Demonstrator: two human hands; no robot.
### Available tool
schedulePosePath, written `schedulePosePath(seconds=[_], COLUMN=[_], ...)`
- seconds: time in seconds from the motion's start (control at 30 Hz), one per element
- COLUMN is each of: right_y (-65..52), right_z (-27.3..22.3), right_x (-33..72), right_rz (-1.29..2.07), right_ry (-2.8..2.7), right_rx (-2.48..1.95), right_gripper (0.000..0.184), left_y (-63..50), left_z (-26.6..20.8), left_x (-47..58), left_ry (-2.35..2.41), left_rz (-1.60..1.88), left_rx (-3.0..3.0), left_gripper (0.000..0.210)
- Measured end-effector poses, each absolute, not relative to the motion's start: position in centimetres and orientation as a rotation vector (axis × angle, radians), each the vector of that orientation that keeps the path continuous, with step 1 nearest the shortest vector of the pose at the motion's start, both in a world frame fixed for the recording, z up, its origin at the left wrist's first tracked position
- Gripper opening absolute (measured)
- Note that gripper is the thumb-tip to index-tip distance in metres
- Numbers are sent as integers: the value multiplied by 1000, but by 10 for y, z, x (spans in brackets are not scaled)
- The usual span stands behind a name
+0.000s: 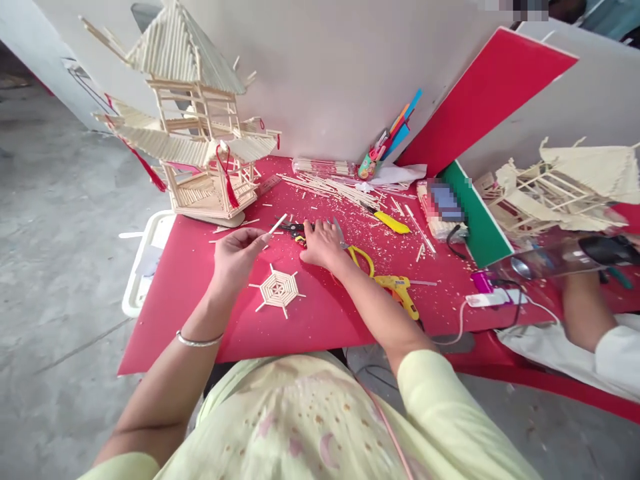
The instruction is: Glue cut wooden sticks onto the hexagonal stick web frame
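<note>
My left hand (236, 255) pinches a short pale wooden stick (278, 224) between thumb and fingertips, above the red table. My right hand (321, 241) lies low over a black-and-yellow cutting tool (296, 235), fingers spread; whether they grip it is hidden. Below and between the hands, a small hexagonal web of sticks (279, 289) lies flat, with short ends sticking out. Just right of my right hand are yellow-handled scissors (369, 259), partly covered by my wrist. A yellow glue gun (400, 293) lies beyond my right forearm.
A tiered stick pagoda (205, 153) with red tassels stands at the back left. Loose sticks (330, 189), a yellow utility knife (393, 222) and a pen cup (369, 165) lie or stand behind. Right: a green divider (480, 220), power strip (495, 298), and another person's arm (585, 300).
</note>
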State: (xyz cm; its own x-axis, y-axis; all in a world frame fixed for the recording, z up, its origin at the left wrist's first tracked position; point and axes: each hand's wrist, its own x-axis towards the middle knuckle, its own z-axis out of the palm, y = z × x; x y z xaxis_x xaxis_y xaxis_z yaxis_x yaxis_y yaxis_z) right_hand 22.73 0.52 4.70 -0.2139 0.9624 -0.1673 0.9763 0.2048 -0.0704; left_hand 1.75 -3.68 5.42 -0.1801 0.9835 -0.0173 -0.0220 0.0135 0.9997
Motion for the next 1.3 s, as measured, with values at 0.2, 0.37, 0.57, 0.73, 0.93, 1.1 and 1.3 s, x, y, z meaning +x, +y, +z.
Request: schedulePosePath(seconds=[0.2,0.37,0.57,0.73,0.93,1.1,1.3], right_y=[55,68,53,24,-25,-59,-69], right_z=[49,69,116,195,161,91,78], right_x=[225,245,276,297,269,249,249], right_rz=[-509,-874,-2397,-3629,-3786,-3023,-2079], right_ry=[2458,2482,2459,1683,1524,1626,2280], right_rx=[2013,2332,2275,1576,1532,2223,2296], right_gripper=[71,33,40,49,35,44,33], left_y=[-21,-11,7,20,29,27,23], left_z=[56,68,77,76,75,81,80], left_x=[10,7,22,38,46,54,57], left_ry=[1302,1286,1199,1092,1064,1047,1057], left_rz=[1421,1439,1416,1390,1397,1384,1332], left_rx=[1093,1078,1106,1117,1077,1134,1168], left_gripper=[26,27,23,21,20,19,24])
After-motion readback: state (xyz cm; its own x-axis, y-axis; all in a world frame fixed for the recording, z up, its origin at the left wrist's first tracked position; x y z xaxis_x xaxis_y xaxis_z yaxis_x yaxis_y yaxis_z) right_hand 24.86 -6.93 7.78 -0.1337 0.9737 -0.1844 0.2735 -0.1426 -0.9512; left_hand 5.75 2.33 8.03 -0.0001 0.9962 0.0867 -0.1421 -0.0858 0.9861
